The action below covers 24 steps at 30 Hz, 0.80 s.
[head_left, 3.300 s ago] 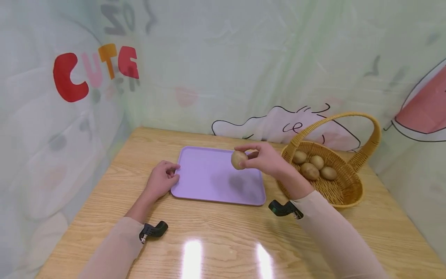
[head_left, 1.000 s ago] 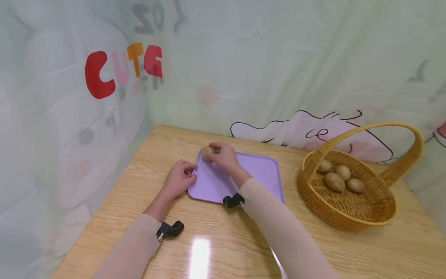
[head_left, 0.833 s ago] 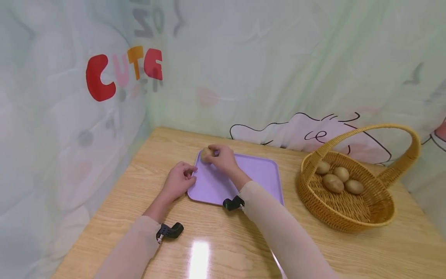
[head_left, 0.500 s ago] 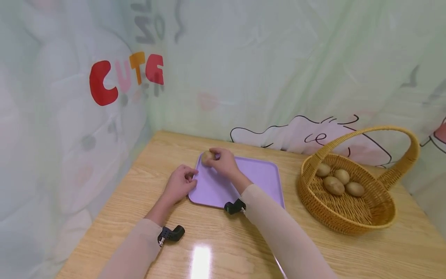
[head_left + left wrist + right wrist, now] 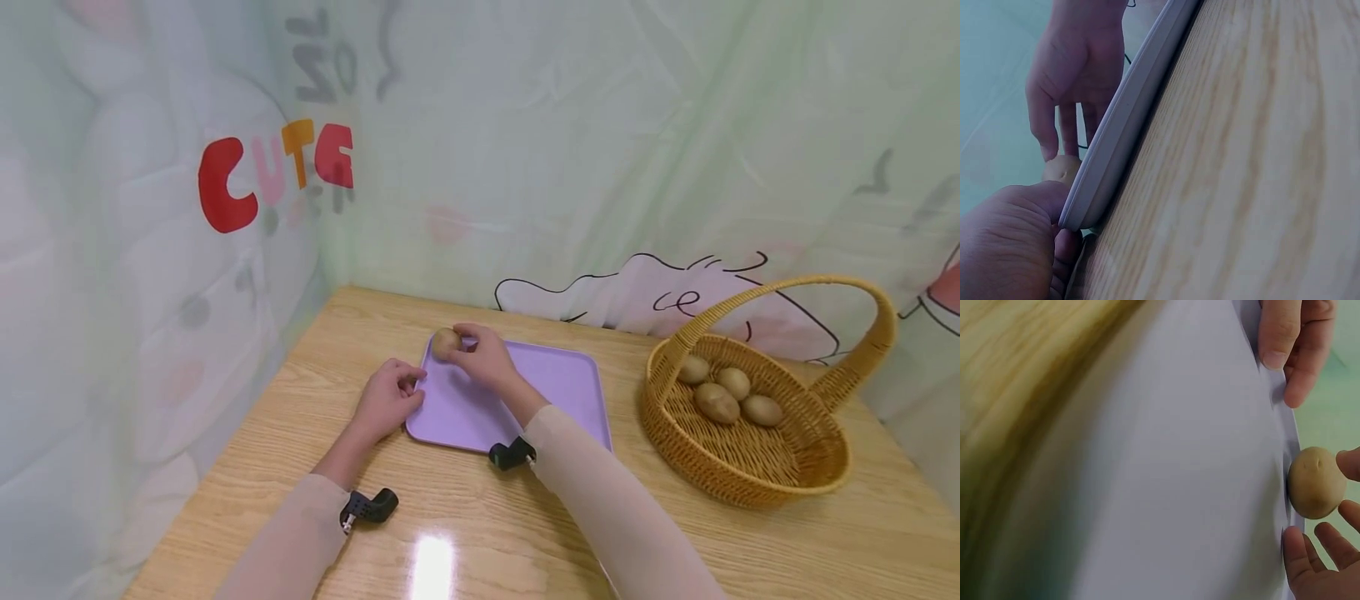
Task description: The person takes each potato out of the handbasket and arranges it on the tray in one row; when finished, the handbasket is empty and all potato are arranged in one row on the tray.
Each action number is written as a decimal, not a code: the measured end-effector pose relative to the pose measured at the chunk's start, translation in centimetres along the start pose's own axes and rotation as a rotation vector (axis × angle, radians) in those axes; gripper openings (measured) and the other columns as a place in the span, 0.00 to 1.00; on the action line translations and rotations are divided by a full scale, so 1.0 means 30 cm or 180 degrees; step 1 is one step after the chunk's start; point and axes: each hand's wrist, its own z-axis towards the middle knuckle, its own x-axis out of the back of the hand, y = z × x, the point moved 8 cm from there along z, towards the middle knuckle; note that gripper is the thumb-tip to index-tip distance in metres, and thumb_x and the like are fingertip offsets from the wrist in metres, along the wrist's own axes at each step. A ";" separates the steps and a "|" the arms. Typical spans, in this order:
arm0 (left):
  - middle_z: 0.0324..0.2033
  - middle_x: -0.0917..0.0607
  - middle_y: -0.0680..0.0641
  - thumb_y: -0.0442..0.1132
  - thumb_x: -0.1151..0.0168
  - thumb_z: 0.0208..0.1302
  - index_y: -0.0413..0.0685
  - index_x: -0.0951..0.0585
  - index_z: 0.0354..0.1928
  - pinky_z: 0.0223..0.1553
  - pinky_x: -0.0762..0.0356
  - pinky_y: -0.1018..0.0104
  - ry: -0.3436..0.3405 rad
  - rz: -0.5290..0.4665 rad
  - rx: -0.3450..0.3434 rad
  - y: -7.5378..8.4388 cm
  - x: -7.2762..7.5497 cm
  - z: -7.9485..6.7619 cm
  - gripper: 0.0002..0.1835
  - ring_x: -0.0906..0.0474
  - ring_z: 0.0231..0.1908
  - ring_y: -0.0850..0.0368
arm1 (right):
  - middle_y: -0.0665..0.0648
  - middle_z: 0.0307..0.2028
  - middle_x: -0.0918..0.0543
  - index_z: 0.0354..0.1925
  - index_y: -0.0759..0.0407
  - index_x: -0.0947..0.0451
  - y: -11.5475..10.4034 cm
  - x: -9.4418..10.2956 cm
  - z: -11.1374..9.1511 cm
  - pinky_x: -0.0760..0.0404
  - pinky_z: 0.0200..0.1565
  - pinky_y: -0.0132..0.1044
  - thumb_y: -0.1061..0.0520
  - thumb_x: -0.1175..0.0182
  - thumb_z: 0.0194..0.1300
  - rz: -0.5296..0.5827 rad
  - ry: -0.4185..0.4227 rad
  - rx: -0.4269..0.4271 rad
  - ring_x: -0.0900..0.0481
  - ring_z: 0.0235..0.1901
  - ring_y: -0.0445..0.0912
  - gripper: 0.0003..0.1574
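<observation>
A potato (image 5: 446, 343) sits at the far left corner of the lilac tray (image 5: 555, 375), close by the rim. My right hand (image 5: 487, 358) is just to its right, fingers extended and spread. In the right wrist view, gaps show between the potato (image 5: 1316, 482) and the lower fingers (image 5: 1332, 544), while a fingertip is right at its edge. My left hand (image 5: 387, 398) pinches the tray's left rim. In the left wrist view the thumb (image 5: 1029, 200) lies over the rim and the curled fingers are partly hidden below the tray (image 5: 1116, 125).
A wicker basket (image 5: 693, 467) with a tall arched handle stands right of the tray on the wooden table (image 5: 465, 533). Several potatoes (image 5: 717, 403) lie in it. A printed cloth (image 5: 480, 150) hangs behind and to the left of the table.
My right hand has carried the potato leftward across the tray to its far left corner, then loosened its fingers from it. My left hand has stayed on the rim. The head view has shifted.
</observation>
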 end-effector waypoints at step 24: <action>0.39 0.24 0.48 0.32 0.32 0.57 0.43 0.15 0.46 0.33 0.26 0.66 -0.0042 0.0074 0.0029 -0.005 -0.006 -0.004 0.13 0.27 0.33 0.57 | 0.61 0.63 0.27 0.64 0.59 0.29 0.049 0.171 -0.085 0.24 0.53 0.48 0.55 0.32 0.59 0.0519 -0.0140 -0.0254 0.27 0.59 0.56 0.36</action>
